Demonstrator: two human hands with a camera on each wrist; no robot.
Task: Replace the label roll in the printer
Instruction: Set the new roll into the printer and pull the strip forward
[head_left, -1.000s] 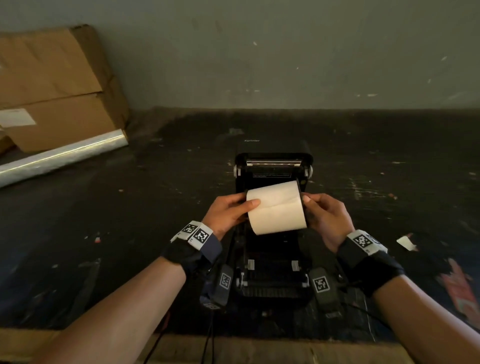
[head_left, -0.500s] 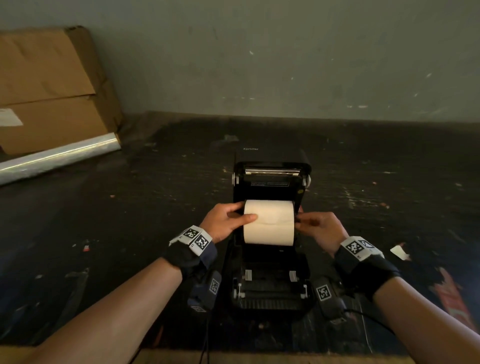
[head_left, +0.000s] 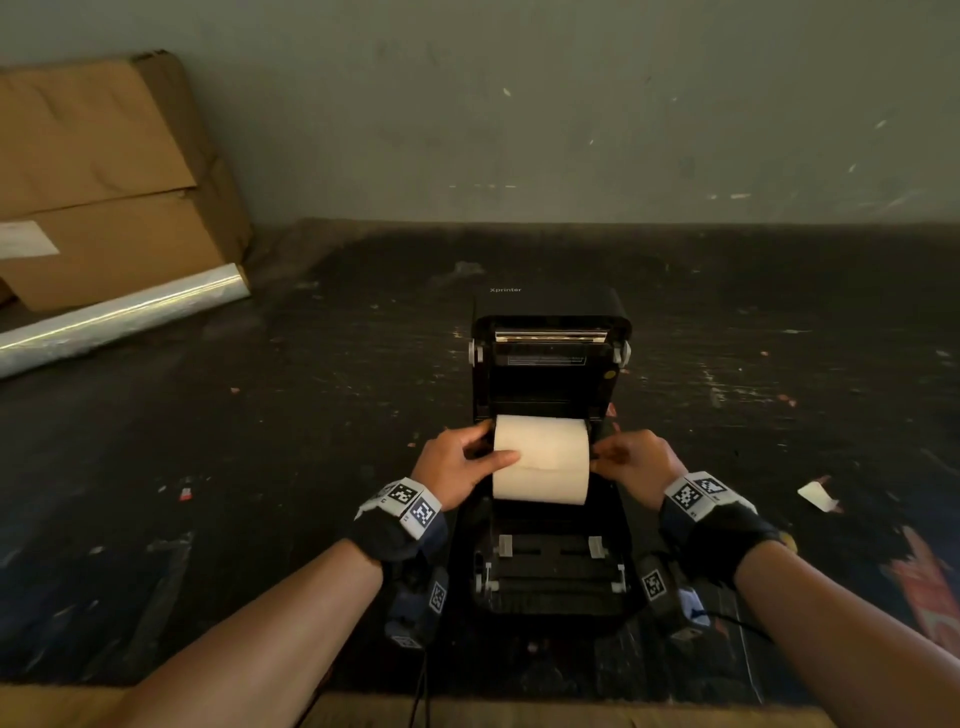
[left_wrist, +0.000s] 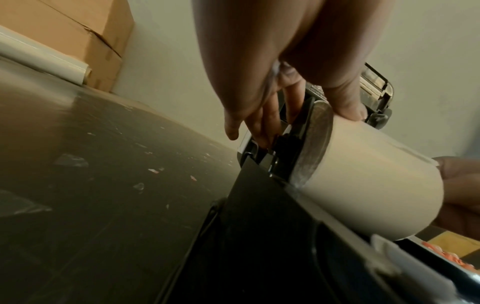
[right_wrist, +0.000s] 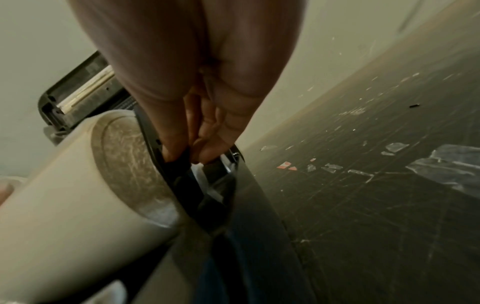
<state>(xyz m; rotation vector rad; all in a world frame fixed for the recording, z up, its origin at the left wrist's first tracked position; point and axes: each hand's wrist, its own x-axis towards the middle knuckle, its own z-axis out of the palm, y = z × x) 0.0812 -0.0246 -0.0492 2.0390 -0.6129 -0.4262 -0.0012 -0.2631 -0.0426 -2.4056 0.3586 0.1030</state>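
A black label printer (head_left: 550, 577) stands open on the dark table, its lid (head_left: 550, 358) tipped back. The cream label roll (head_left: 540, 460) lies crosswise in the bay between the two side guides. My left hand (head_left: 488, 449) holds the roll's left end, with the thumb (left_wrist: 348, 109) on the roll (left_wrist: 363, 174) and the fingers (left_wrist: 262, 127) down beside the left guide. My right hand (head_left: 605, 457) is at the roll's right end; in the right wrist view its fingertips (right_wrist: 179, 150) pinch the black right guide (right_wrist: 187, 181) next to the roll (right_wrist: 78, 195).
Cardboard boxes (head_left: 104, 182) and a roll of clear film (head_left: 119, 317) lie at the back left against the wall. A paper scrap (head_left: 818, 496) and red marks (head_left: 930, 582) are on the scratched table to the right. The table's wooden front edge (head_left: 467, 712) runs just below my forearms.
Both hands have brought the roll forward and down from above the bay until it sits level between the guides. The right fingers have gone from the roll's end to the guide.
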